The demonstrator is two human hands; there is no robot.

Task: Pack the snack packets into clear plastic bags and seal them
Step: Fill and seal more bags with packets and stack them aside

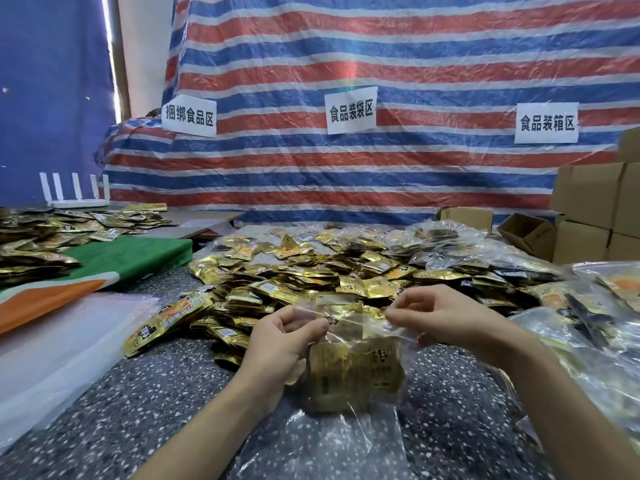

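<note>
Striped tarp (346, 81) fills the top of the frame, and a heap of gold snack packets (311, 271) sprawls across the middle. Lower centre, my left hand (280, 344) and right hand (446, 317) each pinch the top edge of the clear plastic bag (356, 368), which has packets inside.

1. This is a makeshift food-packing workshop: a red, white and blue striped tarpaulin (381, 64) serves as its back wall.
2. On the tarpaulin hang three paper signs naming work zones: 捆绑食品区 (189, 116), food bundling; 食品装袋区 (351, 110), food bagging; 食品装箱区 (546, 123), food boxing.
3. Below the tarpaulin, a speckled worktable (138, 410) carries a bulk heap of gold snack packets (311, 268).
4. At the tarpaulin's lower right stand stacked cardboard cartons (595, 202), with filled clear bags (433, 237) lying just beside them.
</note>
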